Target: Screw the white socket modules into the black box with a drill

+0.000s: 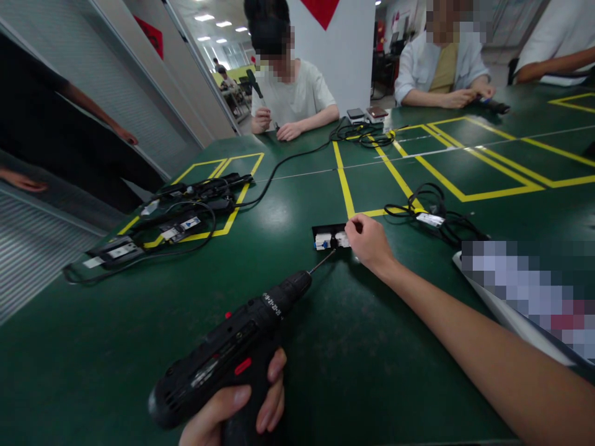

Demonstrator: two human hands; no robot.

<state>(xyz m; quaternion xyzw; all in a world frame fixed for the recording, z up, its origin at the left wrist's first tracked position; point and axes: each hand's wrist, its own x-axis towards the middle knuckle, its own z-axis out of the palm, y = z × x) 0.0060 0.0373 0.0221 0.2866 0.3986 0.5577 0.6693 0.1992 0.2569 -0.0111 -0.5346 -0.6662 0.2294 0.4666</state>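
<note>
A black cordless drill (232, 347) with red accents is gripped by my left hand (253, 402), whose fingers wrap round its handle. Its long thin bit points up and right, and the tip meets the near edge of a small flat black case (331, 228). White labels with a blue mark lie on that case. My right hand (369, 241) is closed in a pinch at the case's right end. The fingertips partly cover that end.
Black power strips and cables (195, 214) lie at the left on the green table (288, 192). A coiled cable (430, 214) sits right of my right hand, near a blurred, pale-edged object (520, 297). Across the table, one person (297, 93) holds a tool; others sit at right.
</note>
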